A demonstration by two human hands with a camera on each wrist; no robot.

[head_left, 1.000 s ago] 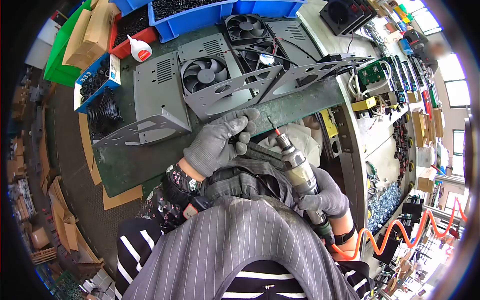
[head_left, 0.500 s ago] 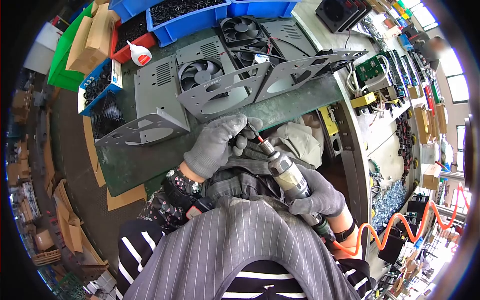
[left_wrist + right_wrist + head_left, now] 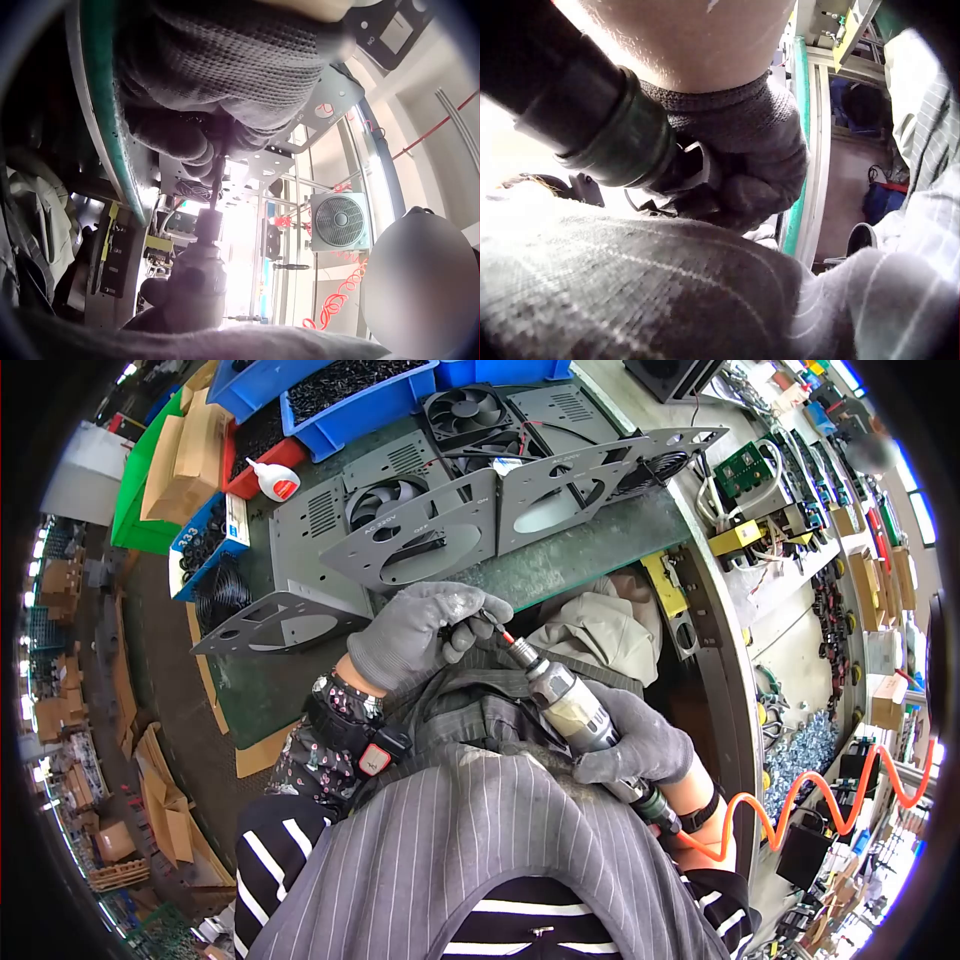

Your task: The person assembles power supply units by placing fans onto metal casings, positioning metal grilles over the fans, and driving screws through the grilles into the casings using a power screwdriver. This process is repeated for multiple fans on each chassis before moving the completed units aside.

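My gloved left hand (image 3: 412, 635) is at the front edge of the workbench, its fingertips curled together at the tip of the screwdriver bit (image 3: 217, 184). They pinch a small dark piece there, mostly hidden by the glove. My gloved right hand (image 3: 645, 740) grips an air screwdriver (image 3: 572, 705) by its body, pointing up and left toward the left fingers. In the right wrist view the dark rear end of the air screwdriver (image 3: 607, 135) sticks out of the fist. Beyond the hands stand bent grey metal housings (image 3: 305, 540) with cut-out front panels; a black fan (image 3: 375, 505) sits in one.
Blue bins (image 3: 360, 405) of small black parts line the back, beside a red bin (image 3: 275, 457) and a white bottle (image 3: 273, 480). A box of black rings (image 3: 205, 545) stands left. An orange coiled hose (image 3: 790, 815) runs right from the screwdriver. Circuit boards (image 3: 745, 470) lie on the right bench.
The air screwdriver has come left and its bit has met the left fingertips. The left hand has shifted slightly left, and the head view has turned a little.
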